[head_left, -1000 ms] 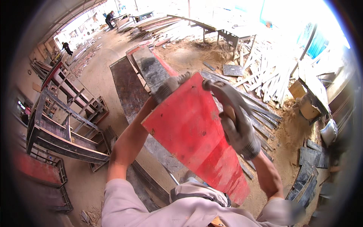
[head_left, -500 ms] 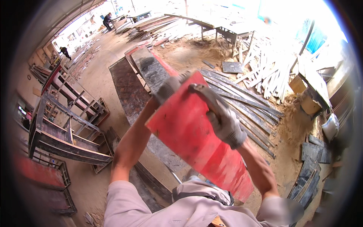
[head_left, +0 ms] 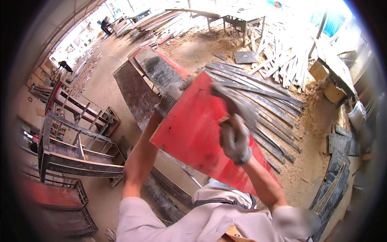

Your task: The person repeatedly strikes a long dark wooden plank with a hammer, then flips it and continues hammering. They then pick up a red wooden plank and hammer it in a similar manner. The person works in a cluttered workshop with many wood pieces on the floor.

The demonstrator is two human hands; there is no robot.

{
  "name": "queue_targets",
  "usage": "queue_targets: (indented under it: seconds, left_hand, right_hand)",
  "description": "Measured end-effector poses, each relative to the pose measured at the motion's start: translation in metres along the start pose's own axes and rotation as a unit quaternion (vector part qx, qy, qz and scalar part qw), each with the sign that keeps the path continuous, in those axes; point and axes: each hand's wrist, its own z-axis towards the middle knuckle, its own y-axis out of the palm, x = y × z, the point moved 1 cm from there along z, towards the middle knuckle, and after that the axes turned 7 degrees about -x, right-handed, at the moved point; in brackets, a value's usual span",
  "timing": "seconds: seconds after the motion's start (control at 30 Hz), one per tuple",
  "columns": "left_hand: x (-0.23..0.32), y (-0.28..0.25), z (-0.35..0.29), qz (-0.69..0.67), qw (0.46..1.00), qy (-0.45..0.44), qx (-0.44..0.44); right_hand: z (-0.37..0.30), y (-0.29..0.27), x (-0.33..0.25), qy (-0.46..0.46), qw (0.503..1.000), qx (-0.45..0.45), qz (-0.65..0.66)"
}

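Note:
My left hand, in a grey work glove, grips the upper left edge of a red board. The board lies slanted in front of my body, its lower end near my right forearm. Over the board's right side, my gloved right hand is closed around a dark, elongated hand tool. Motion smears the tool, so its exact kind cannot be made out. Its front end is over the board's upper right edge; contact is unclear. Beneath the board's far end is a worn grey-black panel with red edges.
A brown-black panel lies left of the board. Dark framed structures stand at left. Long dark strips spread across the ground at right, beyond them a scrap wood pile and a table. Two people are far off.
My right hand has moved slightly down and left on the view, and the tool has swung toward the right. The left hand keeps its grip on the board, which has shifted slightly.

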Motion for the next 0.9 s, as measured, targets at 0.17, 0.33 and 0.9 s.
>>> queue_targets:
  seconds: [0.17,0.33,0.9]
  left_hand:
    - [-0.006,0.013,-0.010,0.033,0.999,-0.006,0.018]
    - [-0.028,-0.011,-0.017,0.305,0.951,0.007,0.050]
    - [-0.118,-0.078,-0.024,0.519,0.820,-0.028,0.241]
  right_hand:
    - [-0.002,0.003,-0.012,0.002,0.998,0.060,0.029]
    - [0.003,-0.008,-0.015,0.237,0.971,-0.027,-0.019]
    - [-0.015,-0.063,0.111,0.268,0.949,0.133,-0.095]
